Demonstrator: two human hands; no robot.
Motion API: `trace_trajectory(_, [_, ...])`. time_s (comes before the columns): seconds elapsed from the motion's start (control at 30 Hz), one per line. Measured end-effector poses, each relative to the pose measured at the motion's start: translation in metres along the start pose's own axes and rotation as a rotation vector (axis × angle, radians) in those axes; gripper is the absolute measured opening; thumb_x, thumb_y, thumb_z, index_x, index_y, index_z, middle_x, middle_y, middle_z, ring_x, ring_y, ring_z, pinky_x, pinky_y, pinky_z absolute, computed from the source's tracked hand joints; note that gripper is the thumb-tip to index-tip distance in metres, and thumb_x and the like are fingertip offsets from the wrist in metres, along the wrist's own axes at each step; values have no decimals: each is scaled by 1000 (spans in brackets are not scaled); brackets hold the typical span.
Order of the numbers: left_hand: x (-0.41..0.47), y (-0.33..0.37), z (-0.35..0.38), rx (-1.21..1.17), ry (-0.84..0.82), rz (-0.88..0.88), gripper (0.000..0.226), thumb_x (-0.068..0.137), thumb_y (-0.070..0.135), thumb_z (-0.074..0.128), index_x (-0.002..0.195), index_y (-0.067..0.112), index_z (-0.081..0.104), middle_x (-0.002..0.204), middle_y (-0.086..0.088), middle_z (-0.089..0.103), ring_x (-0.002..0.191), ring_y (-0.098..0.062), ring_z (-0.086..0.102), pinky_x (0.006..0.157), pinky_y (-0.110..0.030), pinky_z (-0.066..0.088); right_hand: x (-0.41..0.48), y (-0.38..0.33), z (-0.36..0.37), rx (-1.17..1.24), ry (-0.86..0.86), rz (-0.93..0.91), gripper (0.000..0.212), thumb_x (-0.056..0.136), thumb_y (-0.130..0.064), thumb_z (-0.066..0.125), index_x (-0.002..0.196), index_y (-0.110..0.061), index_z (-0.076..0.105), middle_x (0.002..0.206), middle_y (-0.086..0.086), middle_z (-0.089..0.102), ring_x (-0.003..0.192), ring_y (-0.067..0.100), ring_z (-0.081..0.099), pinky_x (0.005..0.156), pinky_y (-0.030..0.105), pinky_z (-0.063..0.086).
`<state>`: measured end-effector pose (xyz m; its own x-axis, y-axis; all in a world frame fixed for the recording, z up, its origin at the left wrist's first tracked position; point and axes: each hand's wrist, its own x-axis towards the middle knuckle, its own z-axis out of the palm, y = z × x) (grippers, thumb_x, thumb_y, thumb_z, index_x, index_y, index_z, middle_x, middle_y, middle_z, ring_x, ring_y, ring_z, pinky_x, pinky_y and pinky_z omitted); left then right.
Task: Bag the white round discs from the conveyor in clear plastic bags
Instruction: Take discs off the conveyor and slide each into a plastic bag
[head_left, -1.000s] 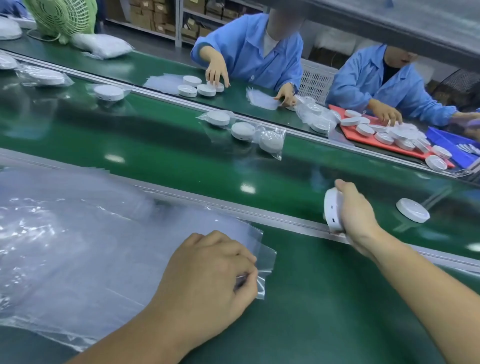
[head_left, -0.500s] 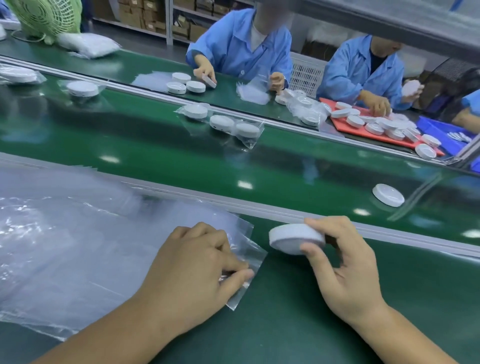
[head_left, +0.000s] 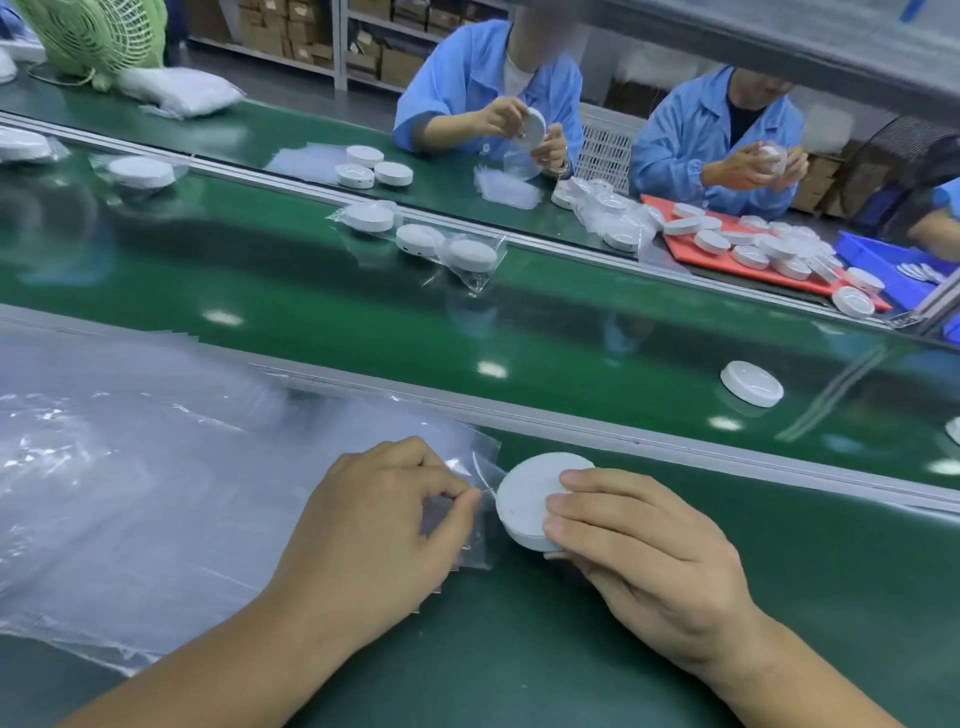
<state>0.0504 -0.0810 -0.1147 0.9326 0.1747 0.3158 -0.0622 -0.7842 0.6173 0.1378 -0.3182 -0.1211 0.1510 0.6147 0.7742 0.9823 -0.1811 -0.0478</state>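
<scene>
Head view: the white disc (head_left: 524, 499) lies flat side up in the right hand (head_left: 649, 561), whose fingers curl over its near rim. It is close to the far edge of the bench (head_left: 519, 649), and its leading rim touches the mouth of the top clear bag (head_left: 480, 470). The left hand (head_left: 374, 530) pinches that bag's upper film between thumb and forefinger, probably to lift the mouth so the disc can slide in sideways. By my reading the disc is not yet inside.

The bag tops a loose stack of bags (head_left: 130, 493) spread toward the bench's left edge, so a second film could lift with it. Beyond the metal rail (head_left: 675, 441), the conveyor belt (head_left: 363, 322) carries one bare disc (head_left: 751, 383) toward its right and a few bagged discs (head_left: 420, 239) by its far edge. Across it, people in blue coats (head_left: 488, 88) handle discs beside a red tray (head_left: 691, 249). Nothing lies between disc and bag mouth.
</scene>
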Motion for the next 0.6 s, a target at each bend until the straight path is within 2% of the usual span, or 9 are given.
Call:
trace_trajectory(0.13, [0, 3, -1, -14, 16, -32, 35, 85, 65, 41, 79, 46, 71, 89, 33, 62, 93, 4, 55, 77, -13, 38, 0, -4, 4, 85, 18, -15, 27, 80, -2, 89, 106, -5, 79, 114, 7, 76, 108, 27, 73, 88, 37, 60])
trace_trajectory(0.2, [0, 2, -1, 15, 55, -53, 31, 85, 63, 44, 76, 46, 69, 88, 35, 63, 92, 4, 55, 75, -14, 39, -1, -6, 5, 93, 34, -13, 31, 78, -5, 91, 105, -8, 78, 114, 5, 76, 107, 25, 74, 86, 36, 60])
trace_trajectory(0.3, [0, 2, -2, 32, 100, -85, 23, 88, 58, 54, 74, 46, 67, 86, 36, 63, 91, 6, 54, 74, -11, 37, -1, -7, 4, 78, 60, -22, 25, 76, -7, 93, 98, -6, 82, 113, 4, 77, 105, 24, 74, 82, 35, 60])
trace_trajectory(0.37, [1, 2, -2, 17, 117, -55, 25, 88, 60, 52, 74, 46, 68, 86, 37, 64, 92, 6, 55, 73, -12, 38, 1, -9, 4, 75, 60, -30, 23, 75, -7, 93, 95, -4, 82, 112, 5, 77, 104, 24, 74, 82, 35, 60])
trace_trajectory(0.43, [1, 4, -3, -91, 58, 46, 30, 86, 63, 50, 80, 43, 72, 87, 34, 66, 94, 5, 59, 76, -18, 46, 5, -11, 5, 109, 69, -5, 23, 75, -7, 93, 95, -4, 82, 109, 5, 77, 102, 24, 75, 83, 34, 61])
trace_trajectory(0.5, [-2, 6, -3, -237, -81, 167, 30, 79, 64, 63, 98, 43, 74, 96, 31, 68, 96, 4, 64, 80, -20, 52, 9, -16, 5, 179, 122, 118, 24, 78, -17, 92, 97, -10, 79, 106, 1, 78, 97, 21, 76, 82, 32, 60])
trace_trajectory(0.6, [-6, 6, -1, -271, -212, 199, 66, 66, 68, 78, 127, 60, 53, 114, 32, 63, 101, 7, 63, 80, -13, 53, 19, -29, 5, 336, 255, 474, 25, 79, -44, 87, 97, -30, 79, 101, -15, 79, 89, 14, 77, 80, 25, 59])
